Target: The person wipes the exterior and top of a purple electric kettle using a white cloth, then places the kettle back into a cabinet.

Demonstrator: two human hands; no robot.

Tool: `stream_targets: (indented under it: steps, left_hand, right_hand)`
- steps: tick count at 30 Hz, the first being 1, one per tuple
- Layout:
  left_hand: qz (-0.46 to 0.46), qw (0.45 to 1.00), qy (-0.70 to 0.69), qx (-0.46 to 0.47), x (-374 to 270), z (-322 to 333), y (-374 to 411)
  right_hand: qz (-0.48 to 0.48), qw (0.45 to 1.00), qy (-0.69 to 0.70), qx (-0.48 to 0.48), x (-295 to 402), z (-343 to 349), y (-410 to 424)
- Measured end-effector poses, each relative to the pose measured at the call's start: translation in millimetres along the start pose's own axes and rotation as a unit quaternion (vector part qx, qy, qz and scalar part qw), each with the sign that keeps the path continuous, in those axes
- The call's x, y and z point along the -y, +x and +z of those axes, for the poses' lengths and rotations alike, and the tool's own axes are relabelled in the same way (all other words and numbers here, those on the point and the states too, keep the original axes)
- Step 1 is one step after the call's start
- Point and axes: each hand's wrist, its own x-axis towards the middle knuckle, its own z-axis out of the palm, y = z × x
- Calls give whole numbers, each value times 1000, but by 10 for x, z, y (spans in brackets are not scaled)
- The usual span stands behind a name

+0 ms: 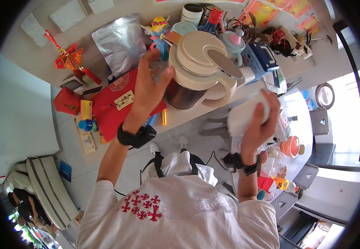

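Note:
My left hand (150, 88) is raised, thumb and fingers spread, with nothing in it. Its thumb tip is at the left side of a cream electric kettle (201, 53); whether they touch, I cannot tell. The kettle has a dark see-through lower body and a cream handle, and stands on a narrow shelf. To the right, my right hand (262, 116) grips a white roll (245, 116), apparently tissue paper, held away from the kettle and slightly blurred. Beneath my left forearm and wrist lies a red gift bag (105, 105) with a gold tag.
Behind the kettle stand a winged figurine (159, 34), a red-capped bottle (214, 18) and a lidded mug (232, 42). A silver pouch (120, 43) leans on the wall. A gold cylinder (164, 117) lies near the shelf edge. A cluttered white table (299, 165) is at right. A person (32, 205) sits far left.

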Motion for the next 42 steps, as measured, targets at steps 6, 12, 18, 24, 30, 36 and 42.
stream_targets:
  steps: [6,12,18,24,30,36,42]
  left_hand:
    - [-17,980,-143,135,63,-40,267]
    - [-35,972,-149,179,25,-18,267]
    - [5,981,-72,182,28,4,24]
    - [-56,976,-150,145,-165,118,30]
    - [-73,974,-151,151,-53,61,42]
    - [-95,972,-157,145,-152,70,11]
    - [-86,972,-153,156,-82,50,34]
  right_hand:
    - [-76,997,-28,3,191,382,-415]
    - [-85,995,-7,-53,133,539,-364]
    - [-90,989,-15,-117,-18,586,-280]
    - [-80,991,9,-108,-24,776,-366]
    - [24,994,75,-81,-57,814,-505]
    - [7,988,116,-98,82,778,-390]
    - [59,987,111,-101,-80,866,-499]
